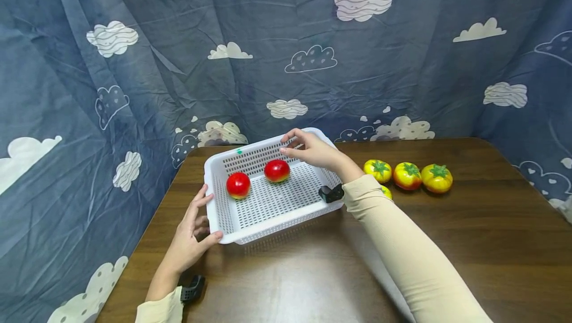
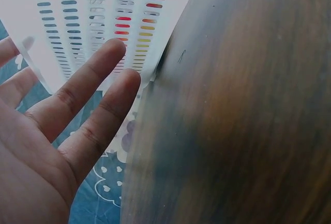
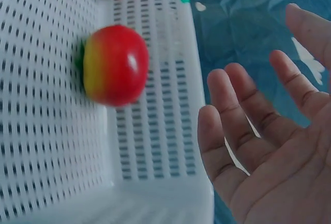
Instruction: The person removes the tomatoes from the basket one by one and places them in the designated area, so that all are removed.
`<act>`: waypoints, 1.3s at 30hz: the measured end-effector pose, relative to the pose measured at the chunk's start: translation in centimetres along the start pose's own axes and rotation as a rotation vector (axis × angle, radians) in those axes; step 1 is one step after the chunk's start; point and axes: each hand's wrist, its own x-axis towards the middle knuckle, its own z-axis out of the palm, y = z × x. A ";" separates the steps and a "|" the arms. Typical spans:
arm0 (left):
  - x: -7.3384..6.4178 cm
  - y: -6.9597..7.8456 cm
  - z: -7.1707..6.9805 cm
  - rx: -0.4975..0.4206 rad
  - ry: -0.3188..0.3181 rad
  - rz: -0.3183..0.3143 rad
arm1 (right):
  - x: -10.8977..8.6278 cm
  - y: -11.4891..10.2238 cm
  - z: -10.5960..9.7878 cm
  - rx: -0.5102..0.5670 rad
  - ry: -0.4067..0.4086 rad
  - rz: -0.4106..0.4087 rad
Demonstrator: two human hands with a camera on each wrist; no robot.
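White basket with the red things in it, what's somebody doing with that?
A person has their left hand at the left end of the white basket, with the thumb at its rim. Their right hand is by the far rim, holding nothing. Two red fruits that look like tomatoes lie inside. Three yellow-and-red ones sit on the table to the right, and another peeks out by the right sleeve.

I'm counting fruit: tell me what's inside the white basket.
Two red fruits lie in the basket. The floor beneath them is hidden; the black wristband covers part of the near right corner.
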 end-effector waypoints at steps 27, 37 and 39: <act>0.2 0.0 -0.1 0.004 -0.009 -0.018 | 4.3 0.5 4.9 -0.132 -0.168 0.042; 0.2 0.1 -0.1 0.006 -0.009 -0.024 | 4.1 0.8 4.9 -0.283 -0.164 0.041; 0.2 0.1 -0.1 0.007 -0.009 -0.026 | 4.1 0.8 4.9 -0.316 -0.154 0.028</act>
